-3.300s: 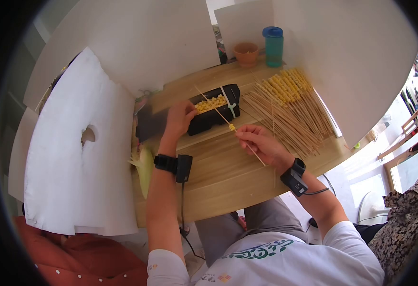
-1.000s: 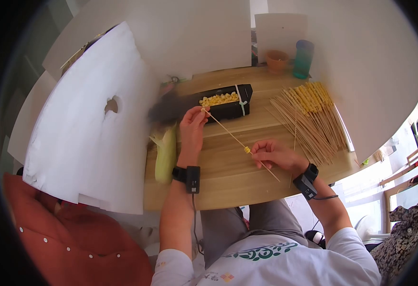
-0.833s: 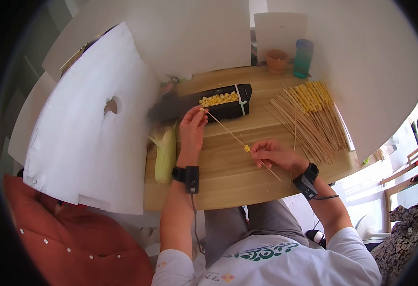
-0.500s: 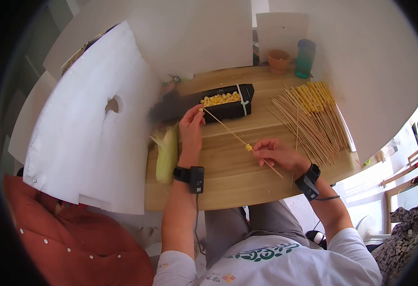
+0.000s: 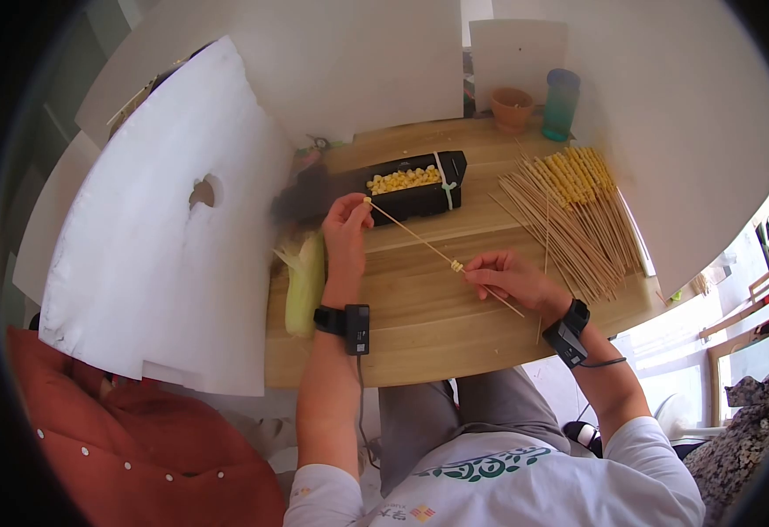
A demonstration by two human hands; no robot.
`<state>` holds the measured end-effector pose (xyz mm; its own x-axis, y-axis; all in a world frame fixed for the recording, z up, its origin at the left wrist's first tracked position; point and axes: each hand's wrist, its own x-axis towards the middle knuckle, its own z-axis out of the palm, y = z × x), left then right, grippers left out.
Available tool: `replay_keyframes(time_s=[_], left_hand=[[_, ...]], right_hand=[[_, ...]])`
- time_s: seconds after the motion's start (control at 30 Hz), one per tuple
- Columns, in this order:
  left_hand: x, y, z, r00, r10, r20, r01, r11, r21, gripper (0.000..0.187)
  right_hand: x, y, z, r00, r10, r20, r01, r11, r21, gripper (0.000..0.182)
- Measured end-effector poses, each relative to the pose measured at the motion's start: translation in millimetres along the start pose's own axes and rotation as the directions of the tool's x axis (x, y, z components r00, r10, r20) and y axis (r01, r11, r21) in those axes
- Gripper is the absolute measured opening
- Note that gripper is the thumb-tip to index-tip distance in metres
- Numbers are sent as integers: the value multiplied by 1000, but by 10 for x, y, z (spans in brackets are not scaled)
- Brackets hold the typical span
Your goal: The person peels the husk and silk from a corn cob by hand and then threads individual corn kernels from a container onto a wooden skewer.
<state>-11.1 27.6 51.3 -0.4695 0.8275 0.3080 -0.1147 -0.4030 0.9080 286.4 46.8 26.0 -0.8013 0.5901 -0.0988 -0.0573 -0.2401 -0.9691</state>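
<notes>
My left hand pinches a yellow kernel at the upper tip of a thin wooden skewer. Lower on the skewer, several kernels sit threaded together beside the fingertips of my right hand, which is closed around the stick. Just beyond my left hand is a black box with loose yellow kernels in it. A green-husked corn cob lies left of my left wrist.
Bare skewers and kernel-covered skewers lie at the right. A clay pot and a teal bottle stand at the back. White foam board borders the left; a person in a red garment is beyond it.
Both hands hold nearly the same pose on the skewer. The kernel under my left fingers is now right at the tip, and the view has shifted slightly.
</notes>
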Motion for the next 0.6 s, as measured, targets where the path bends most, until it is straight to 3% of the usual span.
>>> replay_keyframes(time_s=[0.23, 0.6], left_hand=[[2, -20, -12, 999, -34, 9, 34, 995, -93, 14], [6, -76, -38, 997, -70, 39, 74, 991, -108, 15]], right_hand=[[-28, -37, 16, 1000, -20, -10, 20, 998, 54, 15], [-51, -69, 52, 997, 28, -72, -30, 999, -20, 15]])
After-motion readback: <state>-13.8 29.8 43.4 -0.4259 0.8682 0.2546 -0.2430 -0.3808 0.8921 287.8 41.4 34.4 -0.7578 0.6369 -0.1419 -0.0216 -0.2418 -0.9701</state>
